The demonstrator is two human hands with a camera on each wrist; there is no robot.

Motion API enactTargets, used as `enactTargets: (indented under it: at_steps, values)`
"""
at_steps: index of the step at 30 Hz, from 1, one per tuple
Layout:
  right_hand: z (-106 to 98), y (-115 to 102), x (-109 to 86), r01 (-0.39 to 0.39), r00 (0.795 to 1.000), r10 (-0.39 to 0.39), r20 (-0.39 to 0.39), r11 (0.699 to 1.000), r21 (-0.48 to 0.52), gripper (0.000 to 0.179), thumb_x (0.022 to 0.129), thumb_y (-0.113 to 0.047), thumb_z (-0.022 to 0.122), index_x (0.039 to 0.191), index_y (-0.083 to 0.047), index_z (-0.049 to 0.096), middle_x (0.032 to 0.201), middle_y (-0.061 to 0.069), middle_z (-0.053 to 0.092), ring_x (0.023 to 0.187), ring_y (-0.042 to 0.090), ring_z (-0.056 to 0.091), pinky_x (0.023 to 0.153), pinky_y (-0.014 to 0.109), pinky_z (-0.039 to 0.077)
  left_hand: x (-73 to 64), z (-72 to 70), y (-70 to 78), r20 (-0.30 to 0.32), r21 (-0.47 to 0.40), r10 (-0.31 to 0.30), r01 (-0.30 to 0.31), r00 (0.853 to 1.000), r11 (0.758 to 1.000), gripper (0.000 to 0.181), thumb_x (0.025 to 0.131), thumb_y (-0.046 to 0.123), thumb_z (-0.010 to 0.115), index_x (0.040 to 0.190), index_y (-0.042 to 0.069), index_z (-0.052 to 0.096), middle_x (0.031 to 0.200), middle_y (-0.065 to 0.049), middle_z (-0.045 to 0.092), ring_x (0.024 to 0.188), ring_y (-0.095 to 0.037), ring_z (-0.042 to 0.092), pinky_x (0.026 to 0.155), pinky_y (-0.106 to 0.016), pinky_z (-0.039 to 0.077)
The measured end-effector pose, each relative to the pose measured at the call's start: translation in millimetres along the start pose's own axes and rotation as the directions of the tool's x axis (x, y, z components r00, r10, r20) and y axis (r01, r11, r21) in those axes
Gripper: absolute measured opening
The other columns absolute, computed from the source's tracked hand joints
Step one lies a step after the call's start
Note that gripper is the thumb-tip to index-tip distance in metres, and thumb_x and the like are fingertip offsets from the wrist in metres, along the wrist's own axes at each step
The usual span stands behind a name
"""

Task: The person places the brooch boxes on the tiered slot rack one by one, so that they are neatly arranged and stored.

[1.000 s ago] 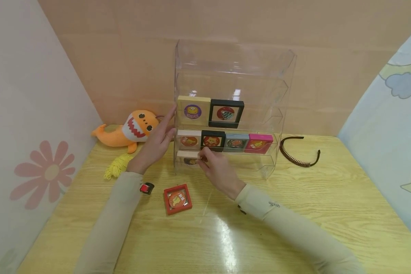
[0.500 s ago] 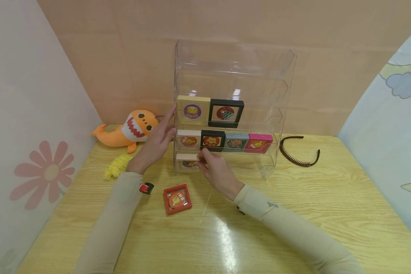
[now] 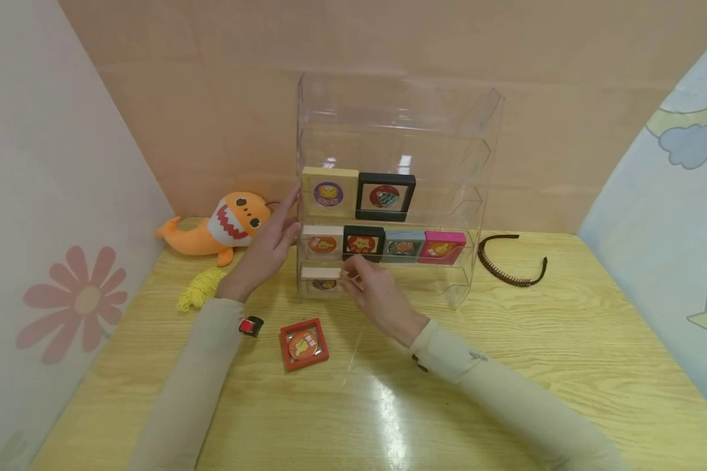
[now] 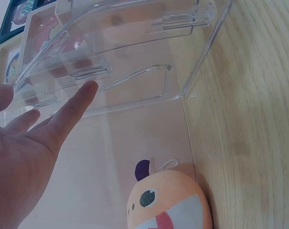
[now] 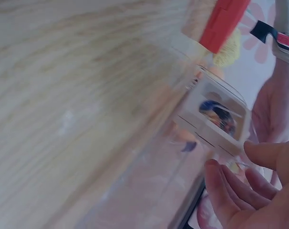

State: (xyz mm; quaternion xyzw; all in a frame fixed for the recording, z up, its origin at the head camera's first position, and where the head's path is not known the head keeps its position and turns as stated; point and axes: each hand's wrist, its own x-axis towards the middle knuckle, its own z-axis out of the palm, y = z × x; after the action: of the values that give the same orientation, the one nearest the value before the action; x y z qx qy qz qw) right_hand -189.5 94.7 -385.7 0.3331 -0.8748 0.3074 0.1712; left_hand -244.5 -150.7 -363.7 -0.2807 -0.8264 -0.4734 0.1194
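A clear acrylic display rack [image 3: 389, 144] with several tiers stands on the table. My left hand [image 3: 266, 252] rests against its left side with straight fingers. In the left wrist view the fingers of my left hand [image 4: 39, 138] lie along the clear side. A pale display frame [image 3: 321, 273] with a dark round picture sits in the bottom tier's left end. My right hand [image 3: 380, 294] is at this frame's right edge. In the right wrist view the thumb of my right hand [image 5: 249, 186] is close to the frame's corner, with the fingers apart from it.
Several frames line the tier above, ending in a pink one [image 3: 444, 247]; a yellow [image 3: 330, 191] and a black frame [image 3: 385, 196] sit higher. A red frame [image 3: 304, 344] lies in front. Around the rack are an orange plush shark [image 3: 218, 226], yellow yarn [image 3: 201, 288] and a brown headband [image 3: 507, 278].
The pale frame has sunk lower into the bottom tier. My right hand has moved slightly right, and its fingers have parted from the frame's edge. My left hand stays on the rack's side.
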Motion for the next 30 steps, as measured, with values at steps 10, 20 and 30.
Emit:
enactTargets:
  at_steps: [10, 20, 30]
  values:
    - [-29, -10, -3.7, -0.054, 0.999, 0.053, 0.008, 0.998, 0.024, 0.015, 0.095, -0.011, 0.074, 0.105, -0.004, 0.067, 0.088, 0.001, 0.069, 0.075, 0.011, 0.062, 0.064, 0.028, 0.056, -0.9, -0.5, 1.2, -0.001, 0.007, -0.015, 0.015, 1.000, 1.000, 0.067, 0.111, 0.016, 0.040, 0.163, 0.042, 0.007, 0.167, 0.002, 0.017, 0.145, -0.032, 0.034, 0.113, -0.055, 0.037]
    - [-41, -18, -21.1, -0.131, 0.957, 0.090, 0.275, 0.983, 0.132, 0.015, 0.096, -0.022, 0.073, 0.107, -0.012, 0.069, 0.088, -0.009, 0.068, 0.079, 0.003, 0.063, 0.065, 0.025, 0.054, -0.5, -0.7, 0.7, -0.007, 0.008, -0.008, 0.008, 1.000, 1.000, 0.067, 0.111, 0.016, 0.040, 0.162, 0.043, 0.007, 0.167, 0.005, 0.016, 0.147, -0.031, 0.030, 0.112, -0.054, 0.039]
    - [-33, -11, -35.5, -0.227, 0.848, 0.096, 0.521, 0.955, 0.193, 0.036, 0.092, -0.017, 0.076, 0.123, -0.004, 0.064, 0.108, 0.005, 0.067, 0.094, 0.018, 0.063, 0.082, 0.041, 0.056, 1.0, 0.2, -0.8, -0.015, 0.025, -0.006, 0.007, 1.000, 1.000, 0.068, 0.110, 0.014, 0.041, 0.162, 0.043, 0.008, 0.167, 0.008, 0.016, 0.149, -0.025, 0.025, 0.117, -0.055, 0.030]
